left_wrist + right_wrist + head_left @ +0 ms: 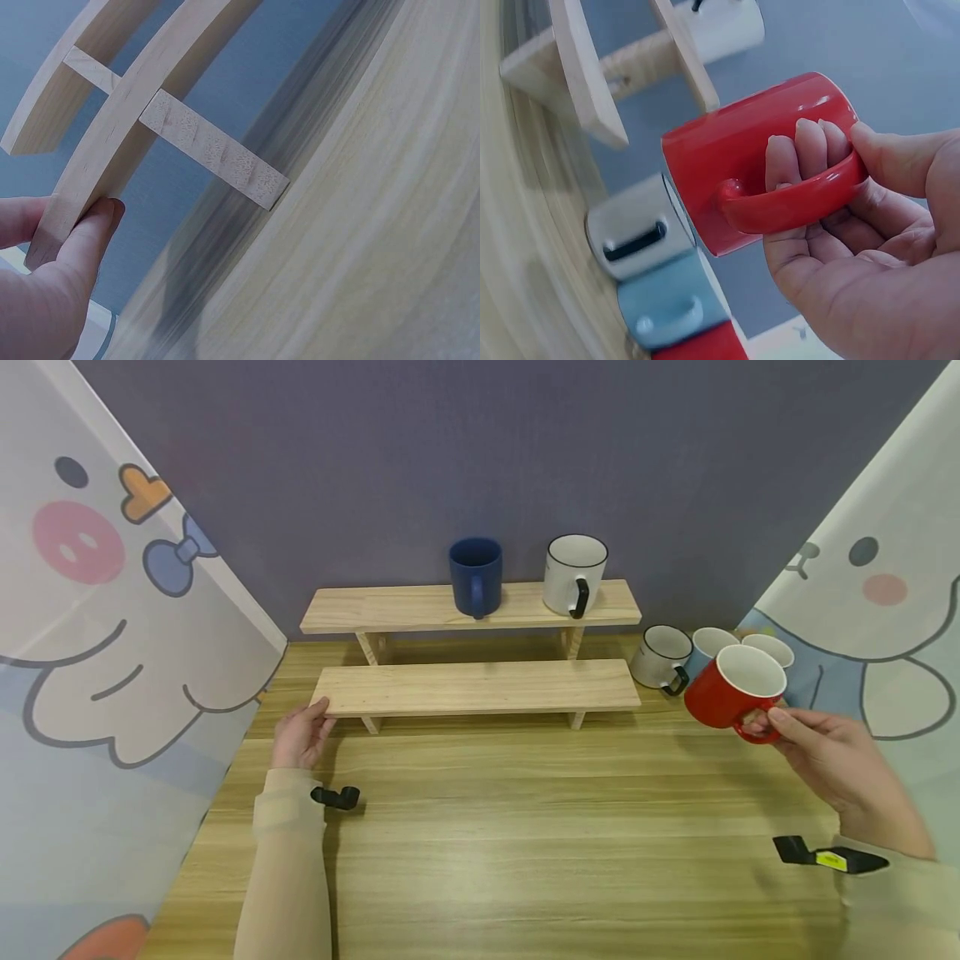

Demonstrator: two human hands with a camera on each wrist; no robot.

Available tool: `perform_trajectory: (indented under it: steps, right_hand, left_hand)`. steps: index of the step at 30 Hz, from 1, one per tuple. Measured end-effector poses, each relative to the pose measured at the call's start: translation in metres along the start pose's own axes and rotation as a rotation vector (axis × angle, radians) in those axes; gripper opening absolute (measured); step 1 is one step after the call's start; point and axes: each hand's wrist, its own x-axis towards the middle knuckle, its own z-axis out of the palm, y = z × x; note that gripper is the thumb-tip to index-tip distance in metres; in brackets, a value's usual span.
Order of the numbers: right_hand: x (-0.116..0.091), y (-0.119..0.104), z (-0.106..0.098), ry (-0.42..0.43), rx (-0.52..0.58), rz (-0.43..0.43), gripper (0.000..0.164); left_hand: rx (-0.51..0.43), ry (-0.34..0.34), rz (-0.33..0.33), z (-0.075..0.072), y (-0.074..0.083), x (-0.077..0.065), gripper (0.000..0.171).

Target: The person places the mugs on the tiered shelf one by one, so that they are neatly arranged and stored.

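Note:
My right hand (832, 752) grips a red mug (723, 697) by its handle, fingers through the loop in the right wrist view. The mug, white inside, is held up at the right, overlapping other mugs behind it in the head view. My left hand (302, 735) pinches the left front corner of the lower board of a two-step wooden shelf (480, 687), thumb on one face and fingers on the other. On the upper board (405, 607) stand a dark blue mug (476, 578) and a white mug with a black rim and handle (573, 575).
Right of the shelf on the wood-grain table (525, 835) stand a white mug with black handle (662, 658), a light blue mug (671, 296) and another red mug (705, 345). A grey wall (450, 460) rises behind; cartoon-printed panels (862, 610) flank both sides.

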Motion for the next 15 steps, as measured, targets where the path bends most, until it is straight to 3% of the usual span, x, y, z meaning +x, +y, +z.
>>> perform_trajectory:
  steps: [6,15]
  right_hand:
    - [0.011,0.001,0.022,-0.068,0.014,0.003,0.024]
    - [0.025,0.004,0.053,-0.142,-0.122,0.041,0.021]
  left_hand:
    - [0.005,0.000,-0.009,-0.001,0.001,-0.001,0.032]
    - [-0.005,-0.003,-0.007,-0.001,0.001,0.001,0.035]
